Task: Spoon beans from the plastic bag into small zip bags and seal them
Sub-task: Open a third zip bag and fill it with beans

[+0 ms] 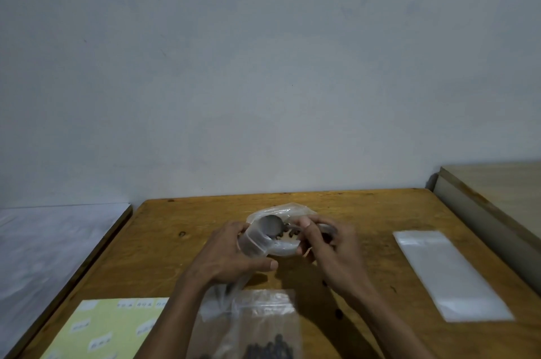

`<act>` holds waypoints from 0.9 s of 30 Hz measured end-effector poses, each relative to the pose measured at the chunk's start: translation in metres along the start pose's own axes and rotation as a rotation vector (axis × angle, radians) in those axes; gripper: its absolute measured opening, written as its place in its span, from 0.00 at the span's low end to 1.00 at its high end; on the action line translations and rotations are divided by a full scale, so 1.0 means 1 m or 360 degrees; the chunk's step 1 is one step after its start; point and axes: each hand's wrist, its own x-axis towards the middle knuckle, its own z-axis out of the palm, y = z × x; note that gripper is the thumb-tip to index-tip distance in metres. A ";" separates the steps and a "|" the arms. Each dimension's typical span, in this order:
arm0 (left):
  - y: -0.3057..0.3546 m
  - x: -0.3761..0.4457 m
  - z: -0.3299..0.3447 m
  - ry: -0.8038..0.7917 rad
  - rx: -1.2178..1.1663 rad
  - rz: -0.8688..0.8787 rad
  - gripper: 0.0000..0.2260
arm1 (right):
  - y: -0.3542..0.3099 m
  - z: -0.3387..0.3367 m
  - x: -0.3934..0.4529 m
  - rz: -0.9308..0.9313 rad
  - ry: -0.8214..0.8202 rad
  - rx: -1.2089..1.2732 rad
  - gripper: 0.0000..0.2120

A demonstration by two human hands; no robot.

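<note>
Two bare hands meet over the middle of the worn wooden table (366,212). The left hand (231,253) curls round a small clear zip bag (253,243), propping its mouth open toward the round metal spoon (270,226), which the right hand (330,250) pinches by the handle, probably to tip dark beans (285,234) from the crumpled plastic bag (281,210) just behind. Nearer the table's front edge lies a filled zip bag (263,326); toward its right edge, flat clear bags (448,273). Room is ample.

Wooden table (366,212) bears label sheet (108,329), flat bags (448,273), bean bag (281,212).
</note>
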 end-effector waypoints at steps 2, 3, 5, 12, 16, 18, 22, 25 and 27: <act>0.001 -0.001 0.000 0.0019 -0.0031 0.0009 0.46 | 0.007 -0.003 0.002 -0.0053 0.0167 -0.0085 0.07; 0.000 0.000 0.000 0.0024 -0.0038 0.0009 0.46 | 0.010 -0.004 0.002 -0.0063 0.0226 -0.0163 0.06; 0.001 0.000 0.000 0.0026 -0.0035 0.0008 0.46 | 0.018 -0.002 0.001 -0.0029 0.0241 -0.0325 0.05; 0.006 0.000 -0.001 0.0009 -0.0013 0.0016 0.48 | 0.038 0.025 0.002 0.0369 0.0258 0.0043 0.10; 0.005 0.000 -0.002 0.0006 -0.0016 0.0026 0.46 | 0.044 0.030 0.005 0.0642 0.0301 0.0404 0.09; 0.004 0.000 -0.002 -0.0010 -0.0003 0.0032 0.46 | 0.048 0.026 0.006 0.0691 0.0355 0.0479 0.10; 0.002 0.001 -0.001 -0.0015 -0.0008 0.0021 0.49 | 0.040 0.008 0.005 0.0642 0.0414 0.0542 0.10; 0.002 0.000 0.000 0.0006 -0.0012 0.0024 0.48 | 0.020 -0.006 0.002 0.0549 0.0360 0.0625 0.09; 0.001 0.001 0.001 0.0009 -0.0022 0.0019 0.48 | 0.004 -0.011 0.000 0.0452 0.0301 0.0642 0.08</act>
